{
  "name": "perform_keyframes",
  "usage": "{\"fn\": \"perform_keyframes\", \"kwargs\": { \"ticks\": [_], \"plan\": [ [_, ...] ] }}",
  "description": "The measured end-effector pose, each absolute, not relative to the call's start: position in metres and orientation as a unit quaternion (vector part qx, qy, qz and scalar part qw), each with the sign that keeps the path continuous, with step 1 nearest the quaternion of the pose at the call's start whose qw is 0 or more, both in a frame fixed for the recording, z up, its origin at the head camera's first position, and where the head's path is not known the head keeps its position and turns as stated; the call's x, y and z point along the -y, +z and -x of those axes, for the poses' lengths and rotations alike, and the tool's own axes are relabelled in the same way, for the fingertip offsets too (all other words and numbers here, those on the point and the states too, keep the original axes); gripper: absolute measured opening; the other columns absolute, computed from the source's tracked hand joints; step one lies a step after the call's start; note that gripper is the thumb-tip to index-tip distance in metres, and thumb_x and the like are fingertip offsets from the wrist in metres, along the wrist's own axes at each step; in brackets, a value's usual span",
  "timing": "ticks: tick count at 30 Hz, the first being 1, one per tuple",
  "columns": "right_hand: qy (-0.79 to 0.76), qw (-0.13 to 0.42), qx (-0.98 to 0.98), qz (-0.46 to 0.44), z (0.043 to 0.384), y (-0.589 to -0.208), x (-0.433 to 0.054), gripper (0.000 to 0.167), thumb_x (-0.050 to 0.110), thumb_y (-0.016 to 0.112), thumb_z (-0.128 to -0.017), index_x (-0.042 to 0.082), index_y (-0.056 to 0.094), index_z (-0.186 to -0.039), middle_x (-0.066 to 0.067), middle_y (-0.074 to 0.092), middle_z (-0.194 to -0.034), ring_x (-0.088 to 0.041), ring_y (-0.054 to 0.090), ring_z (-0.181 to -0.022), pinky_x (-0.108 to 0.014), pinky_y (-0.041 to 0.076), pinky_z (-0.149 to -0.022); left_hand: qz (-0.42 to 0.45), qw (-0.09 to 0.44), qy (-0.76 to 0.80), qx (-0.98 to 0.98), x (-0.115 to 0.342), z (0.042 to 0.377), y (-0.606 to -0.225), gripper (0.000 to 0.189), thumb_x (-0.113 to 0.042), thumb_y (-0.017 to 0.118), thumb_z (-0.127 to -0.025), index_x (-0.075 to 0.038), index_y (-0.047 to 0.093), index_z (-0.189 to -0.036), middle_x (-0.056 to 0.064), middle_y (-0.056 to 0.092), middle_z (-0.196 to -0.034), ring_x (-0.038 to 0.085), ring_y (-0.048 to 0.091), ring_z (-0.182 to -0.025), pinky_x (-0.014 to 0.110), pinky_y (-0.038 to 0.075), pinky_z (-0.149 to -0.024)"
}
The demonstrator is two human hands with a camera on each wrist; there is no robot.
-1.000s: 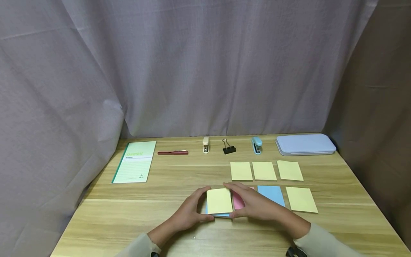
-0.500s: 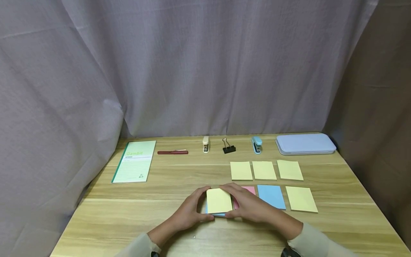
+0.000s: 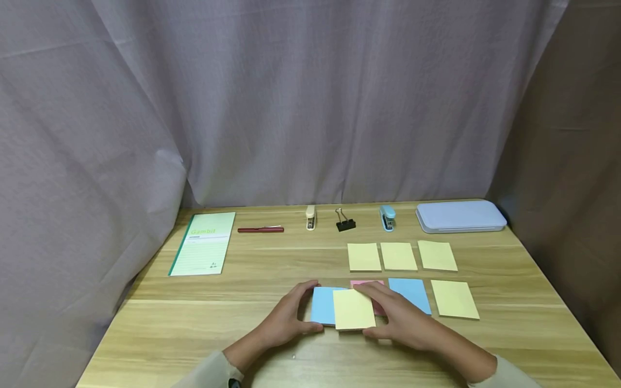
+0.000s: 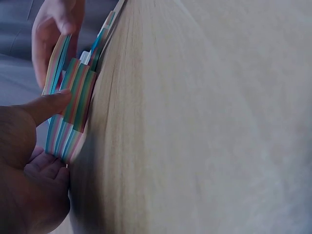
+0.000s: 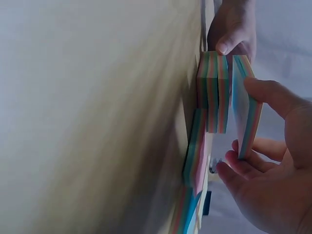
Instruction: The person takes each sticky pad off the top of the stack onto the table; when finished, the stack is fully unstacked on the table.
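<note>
In the head view my right hand (image 3: 402,318) pinches a yellow-topped sticky note pad (image 3: 354,310) between thumb and fingers. The right wrist view has this pad, with its layered coloured edge (image 5: 247,109), tilted and apart from a stack of pads (image 5: 212,92). Blue on top, that stack (image 3: 322,306) stands on the table, and my left hand (image 3: 288,318) grips its left side, thumb at the front edge and fingers at the back. Behind my right hand a pink pad (image 3: 366,283) is partly hidden.
To the right lie a blue pad (image 3: 409,295) and a yellow pad (image 3: 455,299), with 3 yellow pads (image 3: 399,256) behind. Along the back are a notebook (image 3: 204,245), pen (image 3: 261,230), white stapler (image 3: 310,218), binder clip (image 3: 346,223), blue stapler (image 3: 387,218) and pale blue case (image 3: 461,216).
My right hand has taken the yellow-topped pad off the stack and moved it to the right, uncovering the blue top beneath. The left hand keeps its place.
</note>
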State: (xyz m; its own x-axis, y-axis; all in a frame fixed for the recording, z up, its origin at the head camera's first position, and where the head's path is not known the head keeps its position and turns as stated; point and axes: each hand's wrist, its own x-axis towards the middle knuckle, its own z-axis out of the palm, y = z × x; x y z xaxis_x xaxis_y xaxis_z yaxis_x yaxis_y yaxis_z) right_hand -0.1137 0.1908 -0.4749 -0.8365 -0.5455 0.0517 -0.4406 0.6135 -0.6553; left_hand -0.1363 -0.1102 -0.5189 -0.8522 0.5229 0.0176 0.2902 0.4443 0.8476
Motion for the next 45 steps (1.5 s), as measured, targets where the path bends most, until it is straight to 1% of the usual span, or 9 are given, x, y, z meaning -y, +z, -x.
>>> {"fn": "perform_keyframes", "kwargs": {
  "ticks": [3, 8, 13, 17, 24, 31, 39, 41, 45],
  "plan": [
    [-0.332, 0.070, -0.902, 0.268, 0.101, -0.475, -0.204, 0.083, 0.036, 0.085, -0.086, 0.014, 0.045, -0.155, 0.000, 0.049, -0.151, -0.024, 0.055, -0.131, -0.050, 0.051, -0.104, -0.243, 0.125, 0.472, -0.838, 0.111, 0.137, -0.519, 0.093, -0.022, 0.090, -0.082, -0.006, 0.037, -0.156, 0.010, 0.046, -0.155, 0.027, 0.042, -0.147, 0.046, 0.033, -0.121],
    [-0.319, 0.051, -0.911, 0.256, 0.081, -0.479, -0.218, 0.082, 0.045, 0.084, -0.085, 0.018, 0.047, -0.153, -0.003, 0.051, -0.151, -0.029, 0.052, -0.136, -0.048, 0.051, -0.104, -0.239, 0.128, 0.471, -0.839, 0.112, 0.137, -0.519, 0.093, -0.022, 0.090, -0.081, -0.006, 0.036, -0.156, 0.010, 0.046, -0.155, 0.028, 0.042, -0.146, 0.046, 0.033, -0.121],
    [-0.317, 0.022, -0.905, 0.283, 0.068, -0.491, -0.222, 0.080, 0.043, 0.086, -0.083, 0.017, 0.050, -0.150, 0.000, 0.055, -0.145, -0.021, 0.055, -0.130, -0.034, 0.052, -0.101, -0.236, 0.128, 0.475, -0.838, 0.112, 0.137, -0.519, 0.093, -0.022, 0.090, -0.081, -0.006, 0.037, -0.156, 0.011, 0.047, -0.155, 0.027, 0.043, -0.146, 0.045, 0.033, -0.121],
    [-0.312, -0.001, -0.897, 0.315, 0.062, -0.502, -0.221, 0.083, 0.038, 0.089, -0.080, 0.014, 0.051, -0.149, 0.001, 0.055, -0.144, -0.015, 0.055, -0.128, -0.031, 0.053, -0.097, -0.237, 0.128, 0.475, -0.838, 0.111, 0.138, -0.519, 0.093, -0.022, 0.090, -0.081, -0.007, 0.037, -0.156, 0.010, 0.047, -0.154, 0.027, 0.043, -0.146, 0.046, 0.034, -0.121],
    [-0.292, -0.034, -0.893, 0.340, 0.059, -0.512, -0.221, 0.088, 0.032, 0.093, -0.074, 0.011, 0.051, -0.148, -0.002, 0.056, -0.142, -0.016, 0.057, -0.125, -0.032, 0.056, -0.094, -0.236, 0.129, 0.476, -0.837, 0.110, 0.137, -0.520, 0.093, -0.022, 0.090, -0.081, -0.007, 0.037, -0.156, 0.010, 0.046, -0.155, 0.028, 0.043, -0.146, 0.046, 0.034, -0.121],
    [-0.286, -0.017, -0.895, 0.342, 0.058, -0.511, -0.221, 0.089, 0.034, 0.092, -0.077, 0.010, 0.049, -0.150, -0.001, 0.054, -0.144, -0.018, 0.058, -0.125, -0.033, 0.056, -0.092, -0.236, 0.132, 0.476, -0.837, 0.110, 0.138, -0.519, 0.094, -0.023, 0.090, -0.081, -0.008, 0.036, -0.157, 0.010, 0.045, -0.157, 0.027, 0.040, -0.148, 0.045, 0.032, -0.122],
    [-0.269, -0.006, -0.909, 0.318, 0.059, -0.499, -0.221, 0.084, 0.051, 0.084, -0.082, 0.015, 0.050, -0.150, 0.001, 0.055, -0.145, -0.021, 0.059, -0.126, -0.038, 0.056, -0.096, -0.234, 0.139, 0.468, -0.841, 0.111, 0.137, -0.518, 0.096, -0.021, 0.090, -0.081, -0.009, 0.035, -0.158, 0.007, 0.043, -0.159, 0.023, 0.038, -0.149, 0.043, 0.031, -0.123],
    [-0.276, 0.002, -0.910, 0.309, 0.061, -0.492, -0.219, 0.082, 0.050, 0.084, -0.082, 0.015, 0.051, -0.149, 0.002, 0.056, -0.145, -0.022, 0.059, -0.126, -0.039, 0.055, -0.098, -0.237, 0.137, 0.464, -0.843, 0.111, 0.137, -0.518, 0.096, -0.022, 0.090, -0.081, -0.009, 0.035, -0.158, 0.007, 0.042, -0.159, 0.023, 0.038, -0.149, 0.044, 0.031, -0.123],
    [-0.293, 0.025, -0.910, 0.292, 0.070, -0.478, -0.213, 0.080, 0.049, 0.083, -0.084, 0.016, 0.050, -0.150, -0.003, 0.054, -0.147, -0.029, 0.058, -0.129, -0.046, 0.054, -0.102, -0.242, 0.134, 0.456, -0.846, 0.112, 0.137, -0.518, 0.096, -0.021, 0.090, -0.081, -0.010, 0.034, -0.158, 0.006, 0.043, -0.158, 0.024, 0.038, -0.148, 0.046, 0.031, -0.123]
  ]
}}
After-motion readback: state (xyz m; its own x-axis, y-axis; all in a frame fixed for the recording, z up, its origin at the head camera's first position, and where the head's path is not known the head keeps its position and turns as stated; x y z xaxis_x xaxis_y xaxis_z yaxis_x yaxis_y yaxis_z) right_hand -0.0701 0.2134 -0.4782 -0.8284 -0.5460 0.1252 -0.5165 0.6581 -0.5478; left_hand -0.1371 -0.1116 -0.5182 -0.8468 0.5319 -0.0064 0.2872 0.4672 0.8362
